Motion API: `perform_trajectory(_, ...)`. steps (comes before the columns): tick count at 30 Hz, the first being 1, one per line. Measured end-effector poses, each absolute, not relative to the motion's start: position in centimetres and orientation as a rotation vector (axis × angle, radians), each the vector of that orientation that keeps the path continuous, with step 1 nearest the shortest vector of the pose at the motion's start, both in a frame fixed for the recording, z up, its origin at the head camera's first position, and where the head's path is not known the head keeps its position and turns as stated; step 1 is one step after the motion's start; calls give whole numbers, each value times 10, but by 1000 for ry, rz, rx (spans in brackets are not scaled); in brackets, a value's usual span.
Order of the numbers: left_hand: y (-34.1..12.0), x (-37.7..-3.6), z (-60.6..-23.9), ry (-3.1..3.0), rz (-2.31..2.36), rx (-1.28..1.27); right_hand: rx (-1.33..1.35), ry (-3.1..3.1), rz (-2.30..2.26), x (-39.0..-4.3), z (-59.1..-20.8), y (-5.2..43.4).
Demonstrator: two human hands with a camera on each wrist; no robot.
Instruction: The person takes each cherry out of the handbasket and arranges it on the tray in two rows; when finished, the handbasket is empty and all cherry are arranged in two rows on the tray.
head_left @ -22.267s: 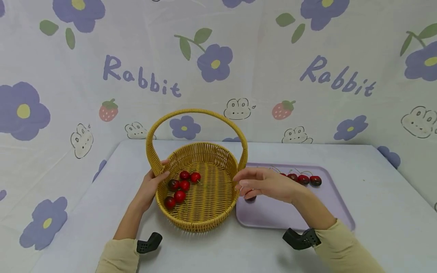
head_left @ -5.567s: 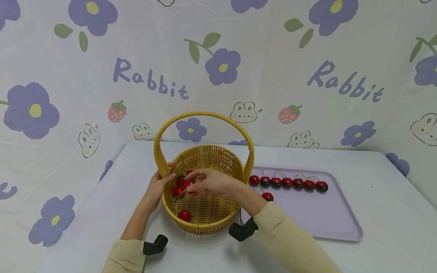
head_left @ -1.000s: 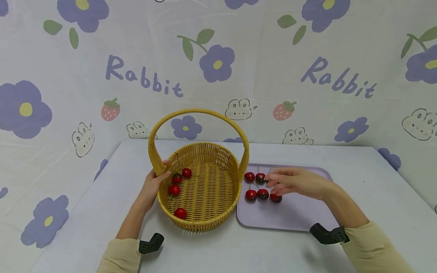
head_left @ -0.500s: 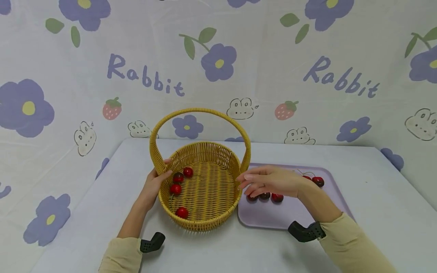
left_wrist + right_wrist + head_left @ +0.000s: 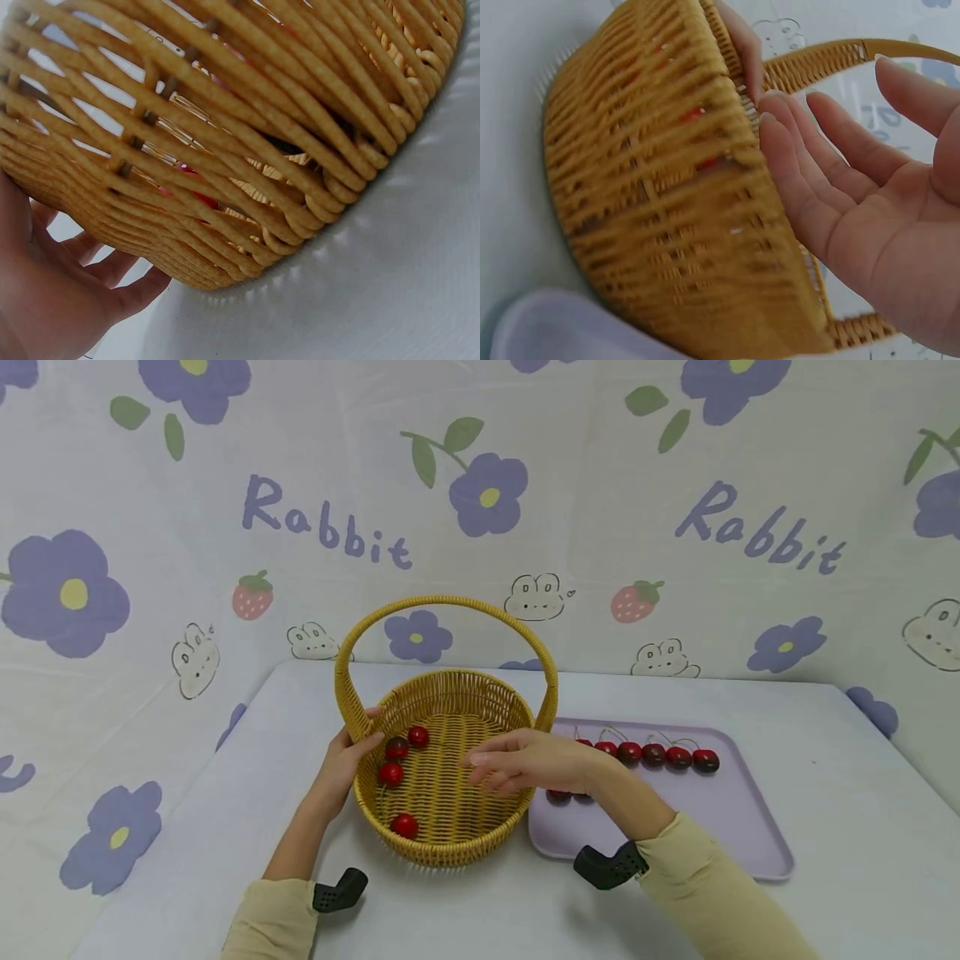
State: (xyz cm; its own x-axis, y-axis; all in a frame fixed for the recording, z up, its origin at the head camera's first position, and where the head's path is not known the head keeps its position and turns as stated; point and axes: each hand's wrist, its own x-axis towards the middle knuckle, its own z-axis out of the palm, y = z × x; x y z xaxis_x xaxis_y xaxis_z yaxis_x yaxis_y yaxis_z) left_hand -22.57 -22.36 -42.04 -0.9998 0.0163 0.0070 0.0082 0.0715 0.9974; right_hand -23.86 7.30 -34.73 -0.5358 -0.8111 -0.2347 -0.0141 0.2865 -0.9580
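A yellow wicker basket (image 5: 442,853) with a tall arched handle stands left of centre. Several red cherries (image 5: 391,773) lie along its left inside. My left hand (image 5: 339,768) grips the basket's left side by the handle's foot; in the left wrist view its fingers (image 5: 139,289) curve around the woven wall. Over the basket's right part hovers my right hand (image 5: 536,762), loosely bent, with nothing in it; the right wrist view shows its bare palm (image 5: 885,247) beside the rim. A row of cherries (image 5: 678,757) sits on the lilac tray (image 5: 675,827), partly hidden behind my right hand and wrist.
The tray stands on the white table (image 5: 465,910) close to the basket's right side. More cherries (image 5: 558,796) form a front row at the tray's left, mostly covered by the right hand. A patterned cloth (image 5: 585,485) hangs behind the table.
The right hand has swung left from above the tray to over the basket. Compared with the oldest frame, fewer cherries are in the basket and more on the tray. The left hand keeps its grip.
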Motion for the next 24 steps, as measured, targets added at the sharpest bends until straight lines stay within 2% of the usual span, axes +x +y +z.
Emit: perform_trajectory(24, -224, -226, -421, 2290, 2140, 18, -706, 1922, -1176, -238, -366, 4)
